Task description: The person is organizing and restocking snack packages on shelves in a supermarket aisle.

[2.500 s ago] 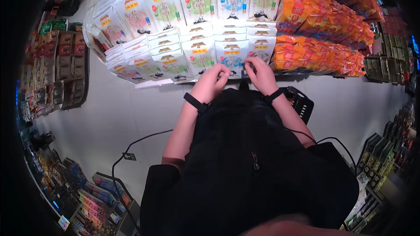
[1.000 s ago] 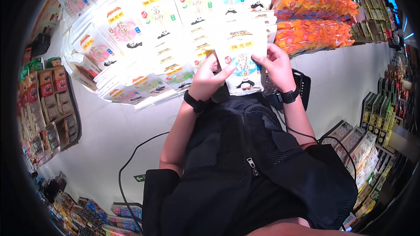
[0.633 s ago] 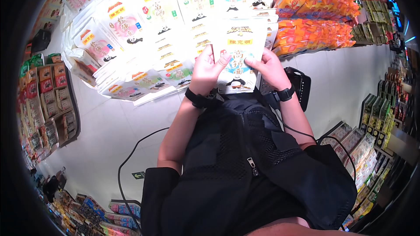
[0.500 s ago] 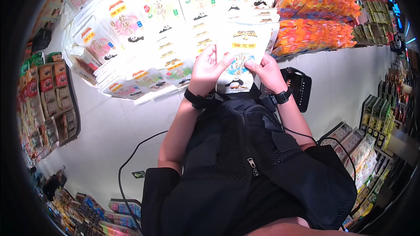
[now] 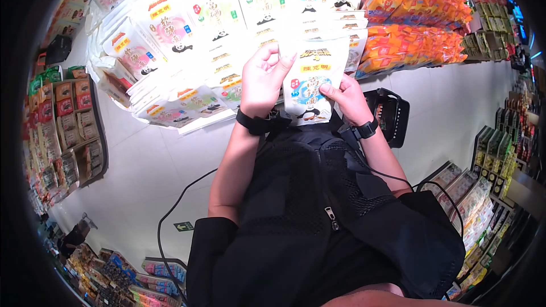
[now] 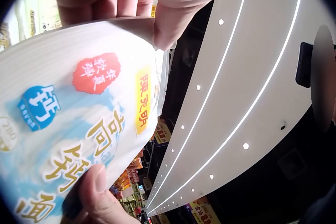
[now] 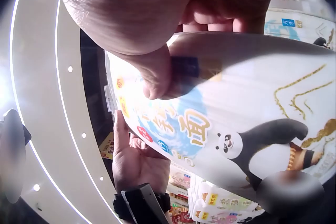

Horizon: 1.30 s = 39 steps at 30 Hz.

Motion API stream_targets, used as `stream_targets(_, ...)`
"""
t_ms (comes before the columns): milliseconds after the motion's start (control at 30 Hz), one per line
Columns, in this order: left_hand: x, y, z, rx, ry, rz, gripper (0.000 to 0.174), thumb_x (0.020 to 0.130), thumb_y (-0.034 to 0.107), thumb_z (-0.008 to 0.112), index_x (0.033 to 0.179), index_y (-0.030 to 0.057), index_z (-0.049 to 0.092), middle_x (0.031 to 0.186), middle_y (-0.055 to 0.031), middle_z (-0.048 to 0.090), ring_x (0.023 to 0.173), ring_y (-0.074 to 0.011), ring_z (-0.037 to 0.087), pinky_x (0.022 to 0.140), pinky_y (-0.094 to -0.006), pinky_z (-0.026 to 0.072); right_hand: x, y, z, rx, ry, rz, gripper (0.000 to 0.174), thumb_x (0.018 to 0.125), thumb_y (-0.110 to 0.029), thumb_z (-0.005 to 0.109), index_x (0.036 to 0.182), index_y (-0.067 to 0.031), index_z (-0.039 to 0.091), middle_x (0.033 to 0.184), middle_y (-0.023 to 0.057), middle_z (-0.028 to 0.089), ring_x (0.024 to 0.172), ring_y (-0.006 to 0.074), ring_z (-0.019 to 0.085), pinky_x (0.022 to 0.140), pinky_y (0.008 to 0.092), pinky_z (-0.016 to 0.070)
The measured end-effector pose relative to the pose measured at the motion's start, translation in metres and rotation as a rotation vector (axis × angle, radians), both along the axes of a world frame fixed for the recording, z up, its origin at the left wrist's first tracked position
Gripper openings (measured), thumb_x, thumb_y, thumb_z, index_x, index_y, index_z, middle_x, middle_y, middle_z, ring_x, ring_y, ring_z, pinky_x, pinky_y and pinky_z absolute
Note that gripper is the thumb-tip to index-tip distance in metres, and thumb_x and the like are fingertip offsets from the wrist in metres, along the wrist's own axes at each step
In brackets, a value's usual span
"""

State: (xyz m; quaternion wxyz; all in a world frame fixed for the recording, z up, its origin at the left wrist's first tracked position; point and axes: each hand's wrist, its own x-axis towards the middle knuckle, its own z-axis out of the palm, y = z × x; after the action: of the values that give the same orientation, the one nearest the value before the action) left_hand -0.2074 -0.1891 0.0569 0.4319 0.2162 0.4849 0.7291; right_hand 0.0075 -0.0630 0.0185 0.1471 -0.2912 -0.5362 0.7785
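a black mesh vest with a silver zip (image 5: 333,216) lies nearest, a thin black cable (image 5: 181,196) looping out beside it. just beyond, the white, flat, blue-printed panda packet (image 5: 314,82) is held up between the hands: the right hand (image 5: 352,98) grips its right edge, thumb across the front, while the left hand (image 5: 263,82) has its thumb at the upper left edge and fingers bent behind. the packet blocks part of the tiered white packets with pink, green and blue prints (image 5: 213,14), some bleached by glare. a black plastic basket (image 5: 405,116) sits on the pale tiled floor (image 5: 148,165), partly hidden by the right forearm. orange glossy bags (image 5: 409,51) adjoin the white rows. farther off stand a brown-boxed display (image 5: 74,119) and crowded shelves (image 5: 489,170).
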Motion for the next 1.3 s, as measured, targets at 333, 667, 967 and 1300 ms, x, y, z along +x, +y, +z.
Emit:
stream_targets(333,-0.003,-0.008,-0.01,-0.107,0.113,0.06,0.029,0.115,0.02,0.068,0.128,-0.0054,0.072,0.111,-0.0046,0.078,0.102,-0.0095,0.07,0.092,-0.025,0.0561,0.006,-0.003,-0.007,-0.059,0.044,-0.039,0.046,0.106,-0.009,0.077,0.147,0.0059,0.063,0.138,0.012,0.075,0.122,0.0164,0.072,0.109,0.034,0.057)
stream_targets(667,0.003,0.002,-0.005,-0.077,0.057,-0.051,0.036,0.103,0.009,0.082,0.132,-0.0065,0.068,0.123,-0.0136,0.077,0.117,-0.0153,0.073,0.105,-0.0307,0.0575,0.017,0.001,-0.008,0.021,-0.009,-0.02,0.045,0.105,-0.01,0.079,0.144,0.0053,0.066,0.134,0.0103,0.077,0.12,0.0141,0.072,0.106,0.033,0.0582)
stream_targets(967,0.01,0.01,-0.009,-0.064,0.011,-0.003,0.026,0.111,0.02,0.074,0.12,-0.0046,0.074,0.108,-0.0091,0.08,0.095,-0.01,0.073,0.086,-0.027,0.059,0.019,0.004,0.003,0.092,-0.067,0.003,0.046,0.104,-0.013,0.081,0.144,0.004,0.067,0.132,0.0077,0.077,0.118,0.0115,0.071,0.104,0.0314,0.0577)
stream_targets(1300,0.003,0.009,-0.015,-0.107,0.125,0.026,0.026,0.112,0.022,0.073,0.116,-0.0034,0.077,0.103,-0.0044,0.079,0.093,-0.007,0.069,0.085,-0.025,0.055,0.018,0.008,-0.003,0.143,-0.103,0.013,0.043,0.104,-0.017,0.081,0.14,0.0033,0.069,0.127,0.0071,0.078,0.114,0.0109,0.07,0.101,0.0313,0.0571)
